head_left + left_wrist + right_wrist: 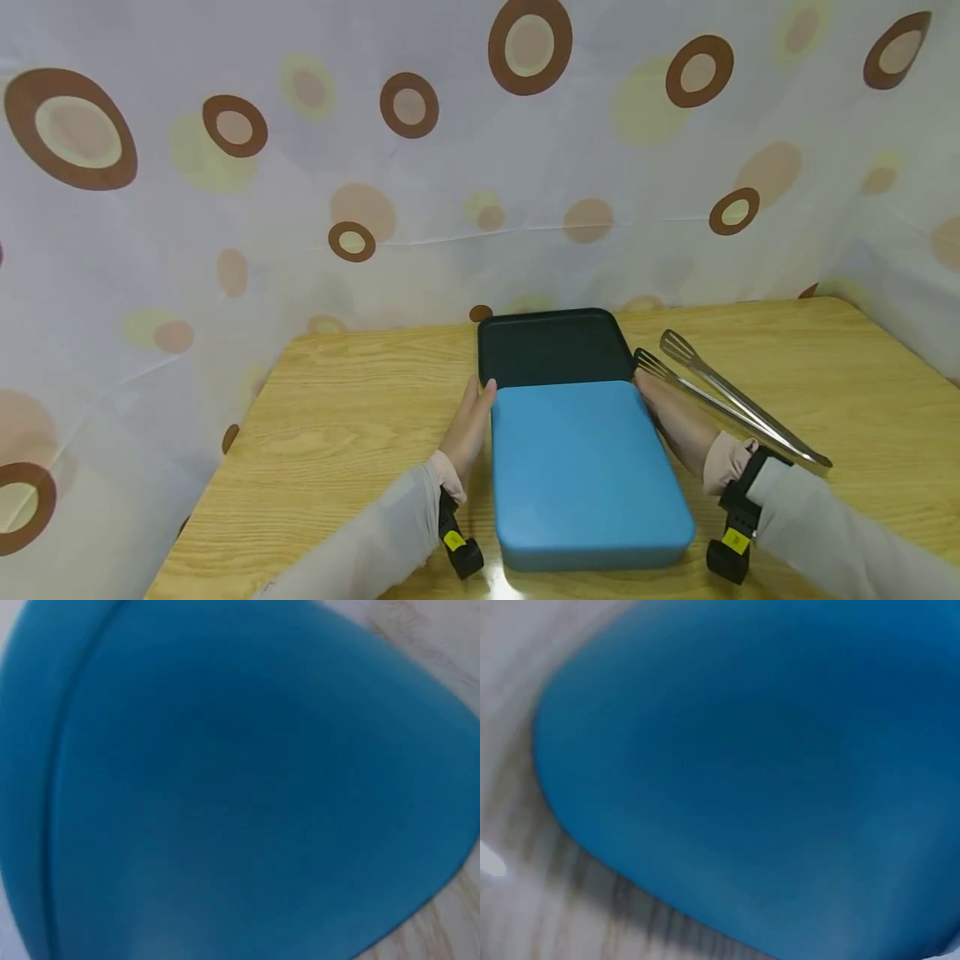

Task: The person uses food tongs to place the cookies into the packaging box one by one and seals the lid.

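A smooth light-blue rectangular box (588, 467) with rounded corners lies on the table. My left hand (467, 429) is along its left side, fingers extended forward and the fingertips by its far left corner. Along the opposite side lies my right hand (678, 421), with its fingertips partly hidden near the far right corner. Both wrist views are filled by the blue box (247, 787), whose surface (742, 780) looks blurred there. Just beyond the box lies a black rectangular tray (553, 348), its near edge hidden. Metal tongs (738, 400) with slotted ends rest beside my right hand.
The light wooden table (360, 417) extends to both sides of the box. Behind it hangs a pale curtain (450, 167) with brown and yellow round patterns. A wrist-worn camera (459, 542) is strapped to the left wrist, another camera (731, 550) to the right.
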A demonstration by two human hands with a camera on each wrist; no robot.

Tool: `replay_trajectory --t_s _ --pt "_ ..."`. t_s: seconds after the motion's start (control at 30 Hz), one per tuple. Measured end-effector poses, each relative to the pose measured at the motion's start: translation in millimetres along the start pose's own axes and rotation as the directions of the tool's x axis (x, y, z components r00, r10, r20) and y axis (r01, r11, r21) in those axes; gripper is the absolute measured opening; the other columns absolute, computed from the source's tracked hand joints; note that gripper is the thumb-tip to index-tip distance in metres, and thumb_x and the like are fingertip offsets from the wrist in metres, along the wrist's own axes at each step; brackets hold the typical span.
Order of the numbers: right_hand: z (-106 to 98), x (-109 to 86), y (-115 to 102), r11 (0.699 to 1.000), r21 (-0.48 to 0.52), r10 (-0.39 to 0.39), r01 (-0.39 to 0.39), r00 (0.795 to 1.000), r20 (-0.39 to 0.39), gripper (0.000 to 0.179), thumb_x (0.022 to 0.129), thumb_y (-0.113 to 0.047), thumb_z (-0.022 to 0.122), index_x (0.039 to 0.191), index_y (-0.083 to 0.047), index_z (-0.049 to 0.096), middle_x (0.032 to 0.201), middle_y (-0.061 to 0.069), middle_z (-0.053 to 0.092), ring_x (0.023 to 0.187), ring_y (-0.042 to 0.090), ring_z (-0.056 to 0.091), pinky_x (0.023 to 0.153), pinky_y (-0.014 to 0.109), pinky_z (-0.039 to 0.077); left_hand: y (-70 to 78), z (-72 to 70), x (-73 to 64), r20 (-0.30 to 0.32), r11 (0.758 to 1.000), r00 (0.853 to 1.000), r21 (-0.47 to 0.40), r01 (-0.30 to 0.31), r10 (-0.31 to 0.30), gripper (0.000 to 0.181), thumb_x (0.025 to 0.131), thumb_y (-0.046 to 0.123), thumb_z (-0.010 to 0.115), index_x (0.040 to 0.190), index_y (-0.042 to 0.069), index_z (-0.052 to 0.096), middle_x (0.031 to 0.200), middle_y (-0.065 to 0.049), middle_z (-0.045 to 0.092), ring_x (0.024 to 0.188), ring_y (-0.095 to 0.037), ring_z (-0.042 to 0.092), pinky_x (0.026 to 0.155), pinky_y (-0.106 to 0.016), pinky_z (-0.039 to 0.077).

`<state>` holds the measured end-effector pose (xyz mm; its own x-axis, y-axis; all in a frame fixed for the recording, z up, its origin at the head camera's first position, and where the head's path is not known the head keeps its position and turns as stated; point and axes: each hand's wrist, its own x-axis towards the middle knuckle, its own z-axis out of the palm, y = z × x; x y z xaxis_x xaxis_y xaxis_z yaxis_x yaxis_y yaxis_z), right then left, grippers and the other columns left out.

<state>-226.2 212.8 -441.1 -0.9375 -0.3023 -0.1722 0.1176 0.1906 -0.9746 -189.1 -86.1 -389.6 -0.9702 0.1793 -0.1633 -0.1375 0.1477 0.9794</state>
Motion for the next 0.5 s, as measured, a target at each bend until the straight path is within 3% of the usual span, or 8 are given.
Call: replay_trajectory --t_s 0.07,0.17,0.27,0.5 --pt "22 -20.8 -39 0.996 -0.055 0.064 -0.066 0.998 -0.028 0.076 0.105 -0.049 0.019 0.152 0.002 -0.010 0.158 0.025 -0.013 0.144 0.045 -0.012 0.115 0.063 -0.001 -2.0 3.9 4.6 0.000 1.000 1.000 0.014 0.011 -0.011 0.075 0.102 0.053 0.030 0.156 0.007 0.004 0.163 -0.015 0.005 0.149 -0.036 0.004 0.116 -0.061 0.005" --pt "37 -29.2 -57 0.980 -0.092 0.167 -0.174 0.983 -0.071 0.073 0.105 -0.047 0.018 0.152 0.003 -0.007 0.158 0.027 -0.009 0.145 0.047 -0.006 0.115 0.063 0.004 -7.0 10.6 6.2 -0.001 0.999 1.000 0.037 0.030 -0.030 0.066 0.105 0.045 0.027 0.155 0.005 0.013 0.161 -0.018 0.013 0.147 -0.039 0.010 0.116 -0.060 0.010" --pt "43 -29.4 -57 0.970 -0.097 0.209 -0.221 0.970 -0.123 0.076 0.104 -0.051 0.020 0.153 0.003 -0.002 0.159 0.027 -0.002 0.145 0.047 0.000 0.116 0.061 0.007 -10.0 15.0 4.4 -0.011 0.999 1.000 0.034 0.022 -0.022 0.059 0.106 0.039 0.024 0.154 0.004 0.020 0.159 -0.021 0.019 0.146 -0.042 0.014 0.115 -0.061 0.013" --pt "43 -26.1 -50 0.974 -0.070 0.201 -0.213 0.967 -0.155 0.078 0.103 -0.054 0.021 0.154 0.000 0.000 0.160 0.026 0.002 0.145 0.046 0.005 0.116 0.060 0.010 -7.8 16.5 7.2 -0.052 0.997 0.997 0.070 -0.045 0.049 0.052 0.107 0.029 0.023 0.150 -0.002 0.026 0.156 -0.025 0.024 0.144 -0.042 0.019 0.116 -0.058 0.017"
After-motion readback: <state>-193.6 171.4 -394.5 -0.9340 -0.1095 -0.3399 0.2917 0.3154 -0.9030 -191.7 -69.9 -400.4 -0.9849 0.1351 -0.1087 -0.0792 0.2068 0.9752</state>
